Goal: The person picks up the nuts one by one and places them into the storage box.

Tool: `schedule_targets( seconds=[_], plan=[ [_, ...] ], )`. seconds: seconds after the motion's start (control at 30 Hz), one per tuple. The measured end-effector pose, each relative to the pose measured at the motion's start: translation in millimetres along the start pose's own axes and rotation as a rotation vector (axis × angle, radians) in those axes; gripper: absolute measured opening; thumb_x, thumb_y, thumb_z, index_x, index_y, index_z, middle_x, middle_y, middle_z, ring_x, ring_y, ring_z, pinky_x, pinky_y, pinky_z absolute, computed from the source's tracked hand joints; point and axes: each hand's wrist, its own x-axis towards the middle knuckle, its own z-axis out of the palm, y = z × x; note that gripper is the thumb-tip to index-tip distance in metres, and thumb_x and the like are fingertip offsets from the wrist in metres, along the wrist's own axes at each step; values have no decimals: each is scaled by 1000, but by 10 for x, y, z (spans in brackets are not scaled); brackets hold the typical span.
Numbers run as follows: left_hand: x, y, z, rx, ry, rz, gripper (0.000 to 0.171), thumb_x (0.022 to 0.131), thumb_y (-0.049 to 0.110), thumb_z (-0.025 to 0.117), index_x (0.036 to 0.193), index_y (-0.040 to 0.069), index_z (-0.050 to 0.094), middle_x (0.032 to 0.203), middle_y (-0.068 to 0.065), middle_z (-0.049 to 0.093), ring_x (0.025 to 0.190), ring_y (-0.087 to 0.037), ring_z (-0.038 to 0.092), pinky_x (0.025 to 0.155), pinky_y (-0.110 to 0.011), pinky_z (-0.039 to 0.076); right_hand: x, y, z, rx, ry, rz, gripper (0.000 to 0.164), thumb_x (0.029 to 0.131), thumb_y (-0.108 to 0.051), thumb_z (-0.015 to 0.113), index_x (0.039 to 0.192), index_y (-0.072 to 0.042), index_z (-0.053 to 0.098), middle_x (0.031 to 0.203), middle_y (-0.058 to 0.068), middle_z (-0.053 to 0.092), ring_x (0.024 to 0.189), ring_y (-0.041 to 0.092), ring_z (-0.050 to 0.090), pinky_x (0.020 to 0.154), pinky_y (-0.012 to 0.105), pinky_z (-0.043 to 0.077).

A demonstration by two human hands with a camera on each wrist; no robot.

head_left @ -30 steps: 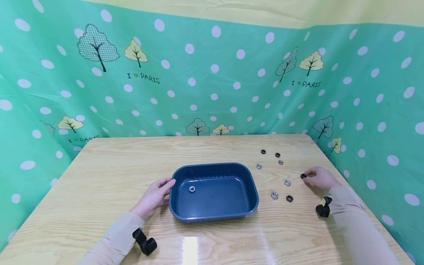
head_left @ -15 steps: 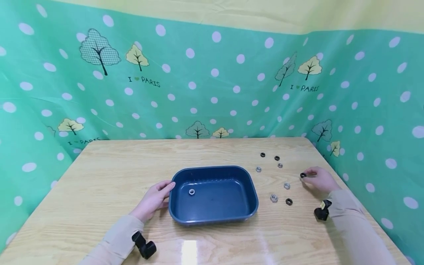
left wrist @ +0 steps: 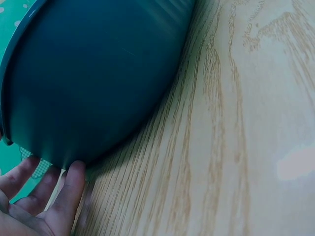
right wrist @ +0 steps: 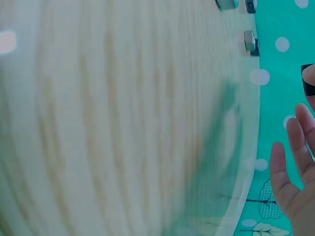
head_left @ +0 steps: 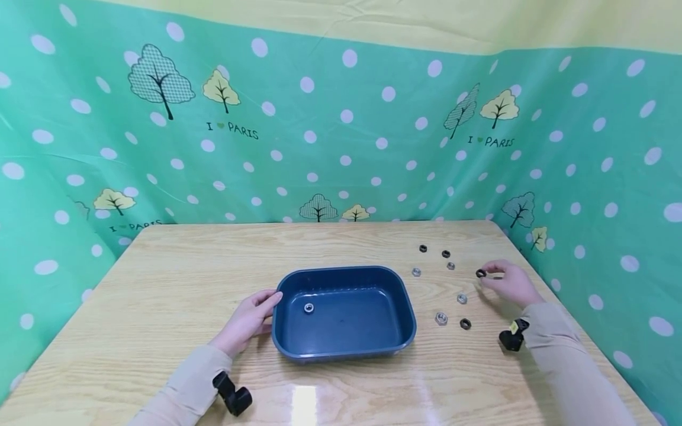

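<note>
A dark blue plastic tub stands mid-table with one silver nut lying inside at its left. My left hand holds the tub's left rim, thumb over the edge; in the left wrist view its fingers touch the outer wall. Over the table's right side, my right hand pinches a black nut between thumb and fingertips. That black nut shows partly at the right wrist view's edge, the other fingers spread apart from it. Nearest the hand on the table is a silver nut.
Between tub and right hand lie a larger silver nut and a black nut. Farther back are two black nuts and two small silver nuts. A green polka-dot curtain hangs around the wooden table.
My right hand has lifted the black nut slightly and moved it left and away from me. The left hand and tub stay in place; the head view tipped a little.
</note>
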Motion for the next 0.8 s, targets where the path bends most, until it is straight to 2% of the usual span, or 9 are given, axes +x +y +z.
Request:
schedule_targets(
  seconds=[0.33,0.6,0.8],
  plan=[
    [-14,3,12,4,1,-4,62,95,46,51,137,0,43,135,-24,50,117,-31,56,88,-40,55,57,-132,-8,38,0,-19,31,88,-13,64,111,7,58,115,29,58,110,47,52,92,56,45],
    [-5,-13,7,-4,8,3,60,96,44,50,136,0,43,134,-24,51,115,-29,58,87,-39,55,116,-334,-51,110,-39,-36,33,91,-13,62,115,9,57,119,30,56,114,46,50,91,48,47],
    [9,-17,6,-7,3,10,61,95,44,52,136,0,44,133,-23,52,115,-29,58,87,-39,55,112,-482,-96,136,-84,-39,37,92,-17,61,120,8,55,130,30,49,122,45,43,97,53,42]
  ],
)
